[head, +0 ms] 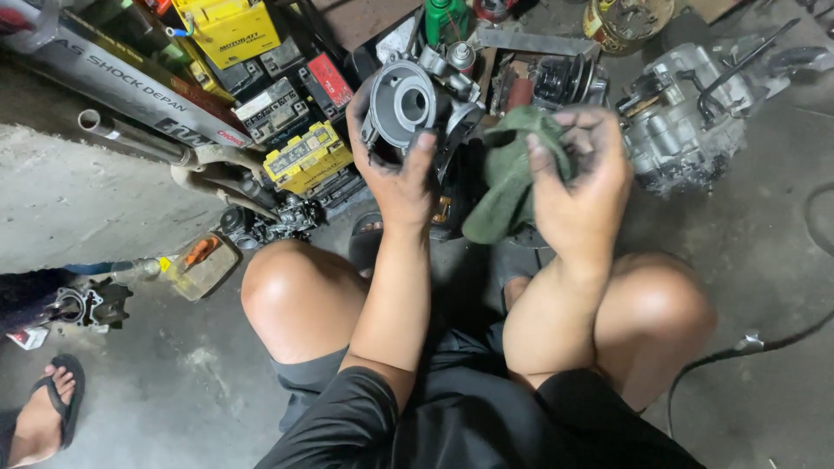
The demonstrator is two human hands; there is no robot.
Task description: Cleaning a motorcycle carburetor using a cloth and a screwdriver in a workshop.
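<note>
While left hand (pixel 398 178) grips grey housing (pixel 401 108), yellow box (pixel 228 30) sits behind

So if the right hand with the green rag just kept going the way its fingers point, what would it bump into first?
Probably the grey metal engine part held in the left hand. The right hand grips the green rag, fingers aimed up and leftward at it. Depth is hard to judge from this single view.

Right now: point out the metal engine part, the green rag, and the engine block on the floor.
metal engine part (pixel 401 106): head view, on its round grey face.
green rag (pixel 508 178): head view, on the middle fold.
engine block (pixel 682 108): head view, on its grey casing.
</note>
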